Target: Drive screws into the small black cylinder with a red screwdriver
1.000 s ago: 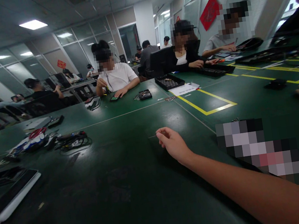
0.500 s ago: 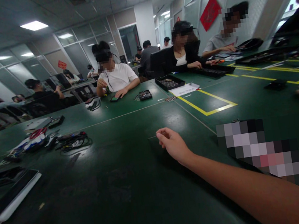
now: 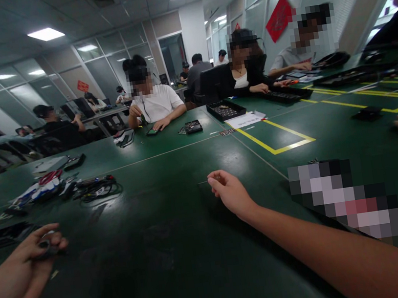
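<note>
The left hand (image 3: 19,280) has come well into view at lower left, and the pale-edged slab seen there half a second ago no longer shows; the right hand (image 3: 232,192) has barely shifted. The left fingers curl narrowly around a small dark ring (image 3: 45,247), which sits at the fingertips, partly hidden and blurred. It looks light and stiff, probably best held by its outer wall, though its material I cannot tell. The right thumb and forefinger are pinched together on a thin strand (image 3: 202,182) that juts leftward past the tips; it seems very light, perhaps easy to bend, and best taken near its end. Below lies the green table (image 3: 135,276); a pale scrap (image 3: 55,273) is near the left hand, and cables (image 3: 97,188) lie farther off, between the hands.
</note>
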`<state>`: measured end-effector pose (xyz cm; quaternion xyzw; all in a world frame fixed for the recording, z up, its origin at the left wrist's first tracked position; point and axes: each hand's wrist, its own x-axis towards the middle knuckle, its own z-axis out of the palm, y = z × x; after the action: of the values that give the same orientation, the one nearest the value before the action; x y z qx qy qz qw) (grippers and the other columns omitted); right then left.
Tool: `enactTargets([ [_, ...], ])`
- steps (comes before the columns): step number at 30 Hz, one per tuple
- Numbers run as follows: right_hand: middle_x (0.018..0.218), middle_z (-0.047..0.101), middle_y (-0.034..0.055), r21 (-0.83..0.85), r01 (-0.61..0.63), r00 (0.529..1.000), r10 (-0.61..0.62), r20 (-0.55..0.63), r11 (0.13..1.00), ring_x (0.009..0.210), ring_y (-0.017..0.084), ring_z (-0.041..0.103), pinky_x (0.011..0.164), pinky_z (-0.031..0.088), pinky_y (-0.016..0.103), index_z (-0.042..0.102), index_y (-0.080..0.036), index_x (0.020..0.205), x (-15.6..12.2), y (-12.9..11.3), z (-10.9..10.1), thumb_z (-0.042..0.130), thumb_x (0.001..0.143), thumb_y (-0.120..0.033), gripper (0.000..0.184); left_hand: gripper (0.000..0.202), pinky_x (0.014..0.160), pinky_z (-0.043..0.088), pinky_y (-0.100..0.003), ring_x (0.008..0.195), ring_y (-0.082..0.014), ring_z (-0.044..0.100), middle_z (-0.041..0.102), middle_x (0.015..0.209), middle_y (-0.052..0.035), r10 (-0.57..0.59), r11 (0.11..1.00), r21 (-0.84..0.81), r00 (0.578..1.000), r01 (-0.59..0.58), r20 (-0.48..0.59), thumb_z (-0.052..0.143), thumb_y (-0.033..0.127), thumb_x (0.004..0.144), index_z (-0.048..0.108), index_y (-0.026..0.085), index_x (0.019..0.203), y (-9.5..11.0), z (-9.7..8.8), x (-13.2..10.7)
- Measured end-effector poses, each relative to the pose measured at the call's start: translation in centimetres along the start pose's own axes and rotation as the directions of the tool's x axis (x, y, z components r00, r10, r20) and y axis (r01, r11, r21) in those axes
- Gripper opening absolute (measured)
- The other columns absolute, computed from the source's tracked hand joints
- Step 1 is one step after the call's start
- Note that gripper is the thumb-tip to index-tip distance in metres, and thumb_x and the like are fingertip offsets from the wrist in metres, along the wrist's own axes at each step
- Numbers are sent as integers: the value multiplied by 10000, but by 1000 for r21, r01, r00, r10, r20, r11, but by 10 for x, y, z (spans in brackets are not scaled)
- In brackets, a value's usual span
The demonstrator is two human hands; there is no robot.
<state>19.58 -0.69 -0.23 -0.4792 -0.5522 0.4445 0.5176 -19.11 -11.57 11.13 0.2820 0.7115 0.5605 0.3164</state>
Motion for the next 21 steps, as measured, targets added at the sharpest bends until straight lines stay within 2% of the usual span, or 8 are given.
enactTargets([
  [3, 780, 623, 5, 4, 14, 1000, -14, -12, 1000, 700, 175, 599, 631, 479, 317, 641, -213, 994, 0, 0, 0, 594, 861, -398, 233, 216, 643, 506, -185, 721, -113, 542, 579, 692, 28, -14, 988, -151, 988, 37, 153, 496, 103, 745, 638, 190, 882, -1, 38, -5],
  [6, 822, 642, 17, 0, 23, 1000, -23, -21, 1000, 728, 178, 609, 658, 487, 322, 641, -203, 1095, -1, -2, -2, 569, 868, -356, 283, 367, 713, 509, -214, 787, -122, 577, 617, 836, 26, 93, 987, -158, 938, -41, 335, 532, 108, 696, 623, 210, 1037, -4, 78, -9],
  [8, 807, 643, 16, -27, 33, 999, -34, -20, 999, 721, 178, 607, 672, 482, 324, 644, -195, 1139, -2, -7, -4, 556, 884, -359, 316, 577, 759, 506, -252, 849, -148, 605, 623, 933, 22, 166, 984, -16, 879, -178, 448, 596, 80, 608, 566, 225, 1166, -8, 103, -11],
  [9, 791, 642, 13, -48, 43, 999, -44, -17, 998, 708, 177, 601, 671, 475, 323, 653, -193, 1133, -2, -9, -4, 558, 892, -376, 317, 609, 784, 509, -285, 883, -175, 616, 629, 962, 8, 204, 956, 86, 846, -281, 493, 616, 93, 601, 546, 219, 1192, -11, 116, -12],
  [12, 747, 645, 11, -124, 94, 996, -94, 10, 988, 659, 173, 576, 636, 442, 315, 697, -200, 952, -5, -16, -7, 579, 901, -461, 290, 510, 919, 494, -393, 1009, -241, 623, 654, 1069, -44, 270, 789, 278, 715, -548, 645, 636, 174, 698, 550, 204, 1200, -20, 152, -23],
  [14, 713, 635, 9, -146, 129, 992, -127, 18, 981, 645, 171, 565, 624, 427, 311, 671, -205, 809, -7, -19, -7, 607, 887, -499, 311, 418, 937, 492, -414, 1023, -250, 629, 664, 1107, -53, 268, 718, 316, 665, -620, 697, 647, 193, 750, 584, 211, 1163, -28, 175, -32],
  [17, 687, 613, -2, -124, 157, 987, -158, 4, 980, 643, 169, 560, 623, 428, 307, 619, -214, 765, -10, -21, -6, 635, 874, -489, 297, 326, 947, 502, -414, 1020, -247, 640, 682, 1103, -46, 314, 659, 282, 596, -697, 739, 666, 179, 791, 642, 227, 1113, -44, 202, -41],
  [21, 694, 610, -3, -37, 174, 985, -174, -7, 984, 667, 171, 591, 645, 455, 308, 596, -222, 783, -13, -23, -6, 570, 918, -425, 246, 318, 1087, 431, -444, 1178, -242, 588, 651, 1231, -61, 489, 581, 158, 497, -799, 717, 620, 131, 841, 672, 232, 1138, -67, 216, -33],
])
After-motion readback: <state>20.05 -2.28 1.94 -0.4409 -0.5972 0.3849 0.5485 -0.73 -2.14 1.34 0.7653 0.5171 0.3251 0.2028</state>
